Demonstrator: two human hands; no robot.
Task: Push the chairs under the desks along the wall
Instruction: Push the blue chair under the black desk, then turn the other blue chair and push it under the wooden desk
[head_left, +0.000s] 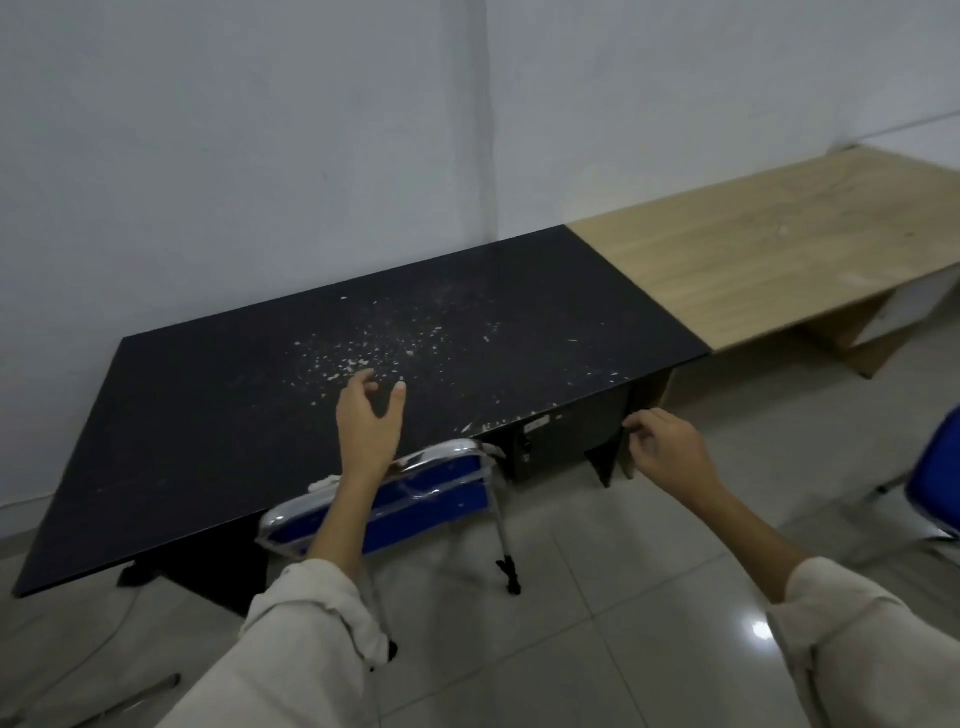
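Chair (415, 499) with blue back sits tucked at the black desk (208, 441); looks light, probably slides easy by its chrome top rail. Left hand (369, 421) and right hand (670, 447) both hover open, gripping nothing.
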